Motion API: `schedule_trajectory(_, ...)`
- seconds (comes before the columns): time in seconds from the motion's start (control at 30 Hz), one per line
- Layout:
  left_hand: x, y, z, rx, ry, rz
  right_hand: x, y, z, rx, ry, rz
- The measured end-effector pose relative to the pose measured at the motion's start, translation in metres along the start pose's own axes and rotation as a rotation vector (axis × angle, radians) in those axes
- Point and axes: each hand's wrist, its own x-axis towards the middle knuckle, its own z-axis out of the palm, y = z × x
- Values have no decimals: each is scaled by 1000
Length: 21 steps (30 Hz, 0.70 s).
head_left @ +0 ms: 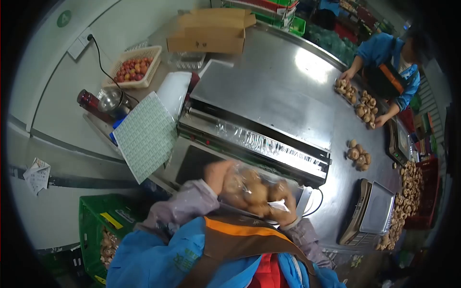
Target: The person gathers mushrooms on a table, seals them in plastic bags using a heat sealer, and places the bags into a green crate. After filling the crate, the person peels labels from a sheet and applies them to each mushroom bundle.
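Your left hand [217, 174] and right hand [287, 215] each keep a grip clamped on opposite ends of the wrapped mushroom pack [253, 191], its long axis spanning between them, just before the film wrapper [259, 144] on the desk [288, 62].

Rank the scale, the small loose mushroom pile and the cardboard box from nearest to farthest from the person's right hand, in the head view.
From the right hand, gripping the wrapped mushroom pack:
1. Scale, just to its right at the table edge.
2. Small mushroom pile, beyond the scale, mid-table.
3. Cardboard box, at the table's far end.
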Motion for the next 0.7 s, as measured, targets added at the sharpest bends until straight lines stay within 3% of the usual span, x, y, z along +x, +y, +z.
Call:
schedule_trajectory(0.03,-15,-7,18,-741,-298,-239,-7,-2,1,-215,-207,-67)
schedule_trajectory(0.07,-30,-14,36,-1365,-424,-692,-15,-4,2,-390,-393,-167)
schedule_trajectory(0.13,-49,40,18,-934,-705,-111,-26,-23,7,-59,-619,99)
schedule_trajectory(0.17,-58,67,9,-758,-729,177,-40,-31,10,124,-717,252)
schedule_trajectory(0.23,-68,78,18,-524,-627,110,-58,-51,12,492,-895,550)
schedule_trajectory(0.27,-68,82,26,-458,-586,418,-56,-64,11,261,-918,397)
schedule_trajectory(0.33,-71,84,32,-381,-534,725,-31,-97,2,-1385,-943,-219)
schedule_trajectory(0.4,-76,83,31,-708,-1268,147,-17,-97,-21,-1236,-625,-499)
schedule_trajectory(0.47,-85,95,25,-655,-1264,212,-39,-176,5,-769,-578,-636)
schedule_trajectory(0.53,-96,102,29,-684,-1238,189,-62,-210,30,-598,-782,-1027)
schedule_trajectory(0.6,-108,114,35,-735,-1193,148,-90,-214,41,-625,-1051,-892)
schedule_trajectory(0.63,-116,111,40,-781,-1173,107,-97,-207,33,-682,-1356,-500)
schedule_trajectory(0.67,-123,105,45,-826,-1146,59,-95,-195,25,-597,-1364,-751)
schedule_trajectory(0.7,-127,104,45,-874,-1110,3,-94,-192,8,-572,-1366,-714)
